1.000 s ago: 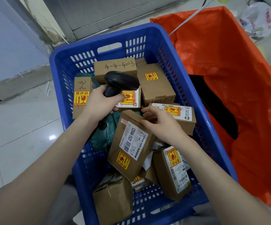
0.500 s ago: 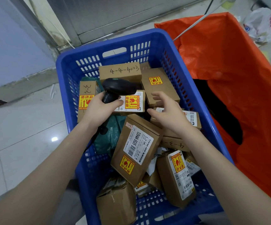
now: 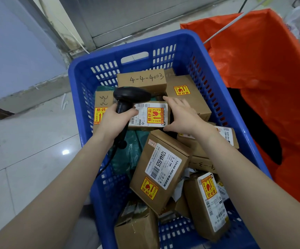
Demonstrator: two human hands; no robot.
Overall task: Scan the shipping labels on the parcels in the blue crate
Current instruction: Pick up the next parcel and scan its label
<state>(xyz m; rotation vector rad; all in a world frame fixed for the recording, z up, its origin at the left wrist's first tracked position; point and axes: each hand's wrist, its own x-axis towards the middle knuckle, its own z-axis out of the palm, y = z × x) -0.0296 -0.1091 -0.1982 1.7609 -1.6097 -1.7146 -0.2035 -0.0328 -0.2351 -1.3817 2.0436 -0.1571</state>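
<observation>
A blue slotted crate [image 3: 99, 177] holds several brown cardboard parcels with white shipping labels and yellow-red fragile stickers. My left hand [image 3: 113, 119] grips the handle of a black barcode scanner [image 3: 129, 97], whose head points over a white-labelled parcel [image 3: 151, 115] in the crate's middle. My right hand [image 3: 183, 115] is spread at that parcel's right end, thumb below and fingers above its edge; I cannot tell whether it grips it. A larger parcel marked 12V4A [image 3: 161, 169] leans tilted in front. A box marked 4-4-4003 [image 3: 142, 80] stands at the back.
An orange plastic sack [image 3: 271, 87] hangs open right of the crate, dark inside. Green plastic wrap [image 3: 127, 153] lies among the parcels. The scanner's cable [image 3: 108, 164] runs down over the crate's left side. Pale tiled floor lies to the left, a metal door frame behind.
My right hand left the right-side parcel and moved up and left to the white-labelled parcel under the scanner. The left hand with the scanner stayed roughly in place.
</observation>
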